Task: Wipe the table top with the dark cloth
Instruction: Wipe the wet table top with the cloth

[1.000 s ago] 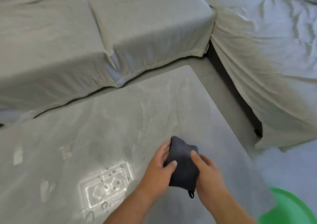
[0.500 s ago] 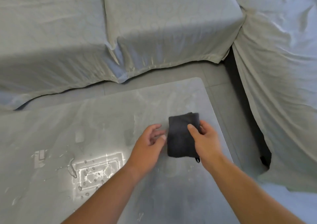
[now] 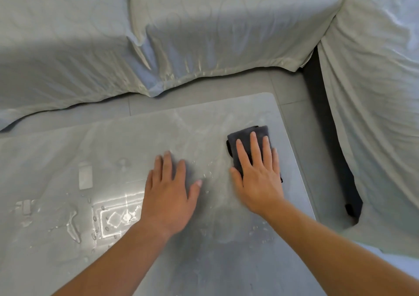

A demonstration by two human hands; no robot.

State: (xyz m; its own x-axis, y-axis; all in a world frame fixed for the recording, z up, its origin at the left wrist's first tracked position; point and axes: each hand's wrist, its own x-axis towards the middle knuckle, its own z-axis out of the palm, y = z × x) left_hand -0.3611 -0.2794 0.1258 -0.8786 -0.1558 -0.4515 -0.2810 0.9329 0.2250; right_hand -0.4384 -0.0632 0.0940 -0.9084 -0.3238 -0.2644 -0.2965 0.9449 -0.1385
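A folded dark grey cloth [image 3: 243,136] lies flat on the grey table top [image 3: 113,150], near its far right corner. My right hand [image 3: 257,173] presses down on the cloth with straight, spread fingers and covers most of it. To its left, my left hand [image 3: 169,189] rests flat on the bare table top with fingers straight, apart from the cloth. Water drops and wet streaks [image 3: 74,225] glisten on the left part of the table.
A sofa draped in pale grey sheets [image 3: 204,30] runs along the far side, and a second draped piece [image 3: 374,91] stands at the right. A strip of grey tiled floor [image 3: 292,87] separates them from the table's far and right edges.
My left hand let go of the cloth and went flat on the table. My right hand pushed the cloth toward the far right corner and flattened on it.
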